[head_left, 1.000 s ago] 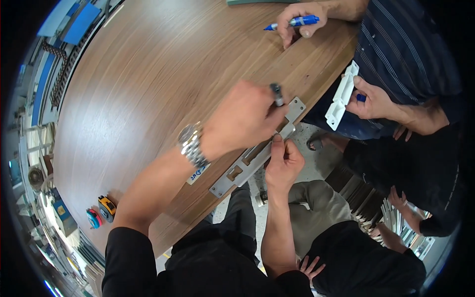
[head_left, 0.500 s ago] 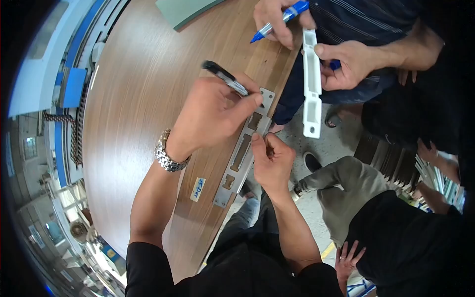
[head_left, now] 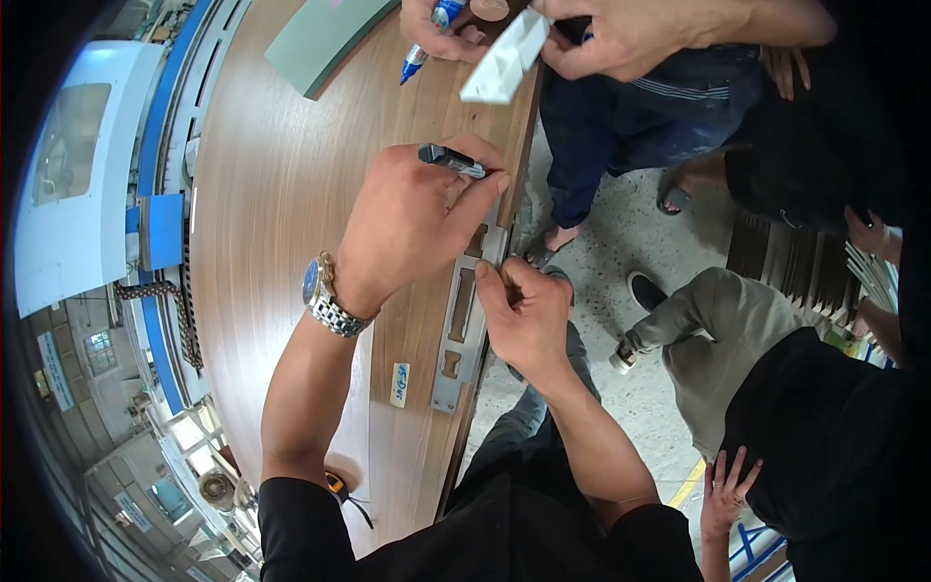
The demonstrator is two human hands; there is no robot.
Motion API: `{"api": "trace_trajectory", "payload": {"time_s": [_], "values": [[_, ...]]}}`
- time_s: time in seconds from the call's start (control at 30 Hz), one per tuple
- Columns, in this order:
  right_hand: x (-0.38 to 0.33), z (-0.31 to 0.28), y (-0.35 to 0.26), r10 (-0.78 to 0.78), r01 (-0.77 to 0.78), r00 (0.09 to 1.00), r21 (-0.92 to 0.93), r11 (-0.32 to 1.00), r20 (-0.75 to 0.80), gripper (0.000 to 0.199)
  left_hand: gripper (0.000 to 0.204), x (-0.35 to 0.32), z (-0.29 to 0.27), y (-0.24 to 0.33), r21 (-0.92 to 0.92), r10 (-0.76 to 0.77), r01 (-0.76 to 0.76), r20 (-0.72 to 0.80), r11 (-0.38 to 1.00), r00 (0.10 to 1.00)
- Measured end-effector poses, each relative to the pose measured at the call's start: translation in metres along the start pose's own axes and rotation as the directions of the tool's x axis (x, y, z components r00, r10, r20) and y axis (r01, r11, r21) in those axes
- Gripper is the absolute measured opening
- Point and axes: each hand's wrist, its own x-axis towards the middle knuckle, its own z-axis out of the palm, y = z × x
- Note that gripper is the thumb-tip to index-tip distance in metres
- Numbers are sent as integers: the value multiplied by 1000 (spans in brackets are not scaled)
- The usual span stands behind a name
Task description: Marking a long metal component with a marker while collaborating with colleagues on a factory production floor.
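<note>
My left hand (head_left: 407,218), with a metal-band watch (head_left: 330,301) at its wrist, is closed around a black-and-grey marker (head_left: 451,159). The marker's tip is hidden behind my fingers, over the upper end of a slotted metal plate (head_left: 447,393). That plate lies along the right edge of the wood-grain table (head_left: 281,194). My right hand (head_left: 529,320) grips the plate's outer side, thumb on top and fingers curled at the edge. Past my hands, another person's hands (head_left: 621,34) hold a blue marker (head_left: 415,62) and a white plastic part (head_left: 506,66).
A small written label (head_left: 400,384) sits on the table left of the plate. A tape measure (head_left: 337,487) lies near my left forearm. A curved grey-green piece (head_left: 320,48) rests at the far end. Another person in black (head_left: 805,436) is close on the right.
My view has shifted, bringing the tape measure into sight. The other person's white part has swung up and leftward over the table edge. My hands keep their holds on marker and plate.
</note>
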Motion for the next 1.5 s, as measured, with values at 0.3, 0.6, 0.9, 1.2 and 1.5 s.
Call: {"api": "trace_trajectory", "payload": {"time_s": [0.3, 0.6, 0.9, 1.2, 1.5], "values": [[-1, -1, 4, -22, 22, 1000, 9, 1000, -6, 41, 7, 6, -1, 25, 225, 42, -63, 99, 972, 994], [-2, -2, 0, 11, -11, 1000, -17, 1000, 7, 37, 9, -14, -4, 30, 153, 14, -37, 148, 988, 989], [-1, -1, 5, -16, 16, 1000, -46, 999, 0, 40, 13, -9, -10, -8, -422, -246, 195, -69, 886, 967], [0, 0, 7, -79, 79, 997, -6, 997, -19, 45, 24, 25, -7, -21, -68, -161, 168, 98, 983, 982], [-1, -2, 7, -71, 71, 997, 3, 997, -5, 44, 29, 33, -16, -12, -94, -343, 378, 265, 921, 901]]}}
